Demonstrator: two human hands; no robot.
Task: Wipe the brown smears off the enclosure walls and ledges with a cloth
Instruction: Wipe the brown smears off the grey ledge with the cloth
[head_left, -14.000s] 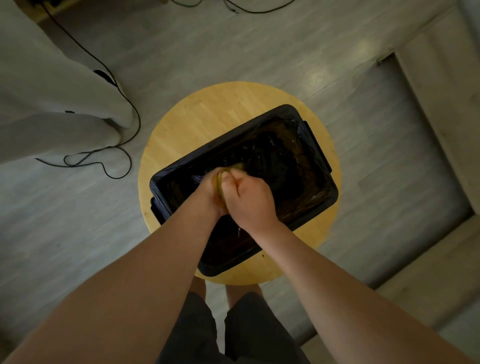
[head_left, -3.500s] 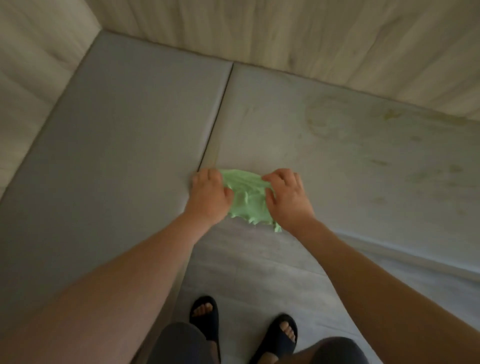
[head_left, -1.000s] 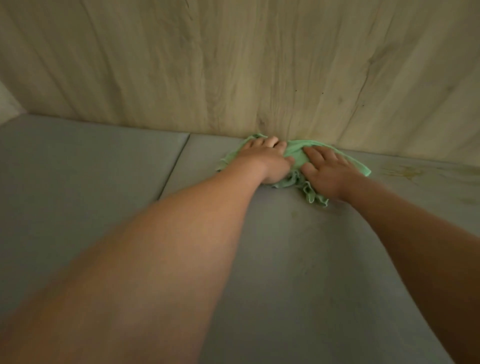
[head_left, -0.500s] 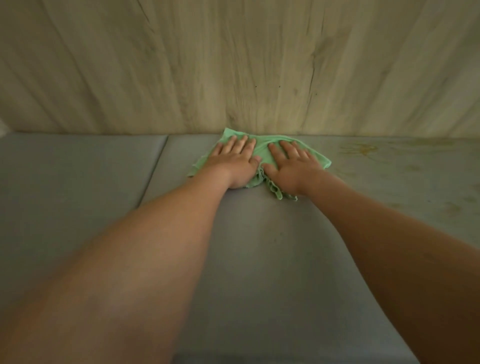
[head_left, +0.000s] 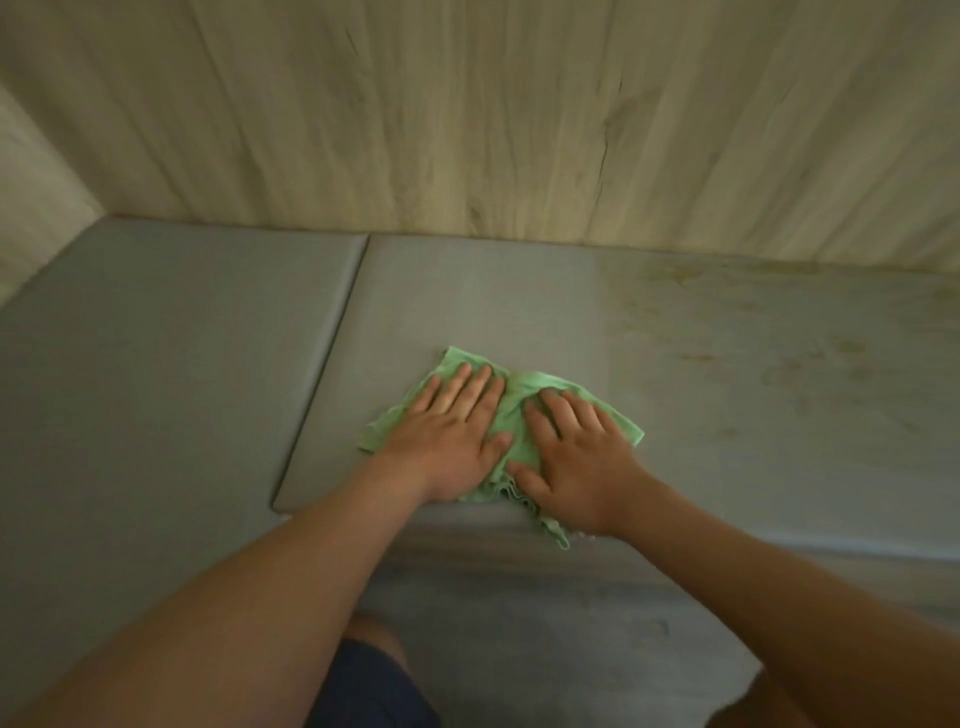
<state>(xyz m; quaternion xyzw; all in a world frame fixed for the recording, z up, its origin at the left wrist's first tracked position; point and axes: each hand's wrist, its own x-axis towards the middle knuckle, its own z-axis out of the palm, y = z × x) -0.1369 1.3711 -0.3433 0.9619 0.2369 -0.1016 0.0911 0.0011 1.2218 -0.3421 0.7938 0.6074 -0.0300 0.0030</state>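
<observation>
One wood-grain wall (head_left: 467, 130) rises behind a grey ledge (head_left: 156, 364) made of two pads, with faint brown smears (head_left: 727, 332) scattered over the right pad. Both arms reach forward. The left hand (head_left: 447, 436) and right hand (head_left: 582, 457) lie flat side by side, fingers spread, pressing one green cloth (head_left: 514, 405) down near the ledge's front edge.

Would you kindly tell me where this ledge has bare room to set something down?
Bare: the left panel between seam and side wall, and the strip between cloth and back wall. Right of the cloth lie smears. Left hand and right hand crowd the cloth.
</observation>
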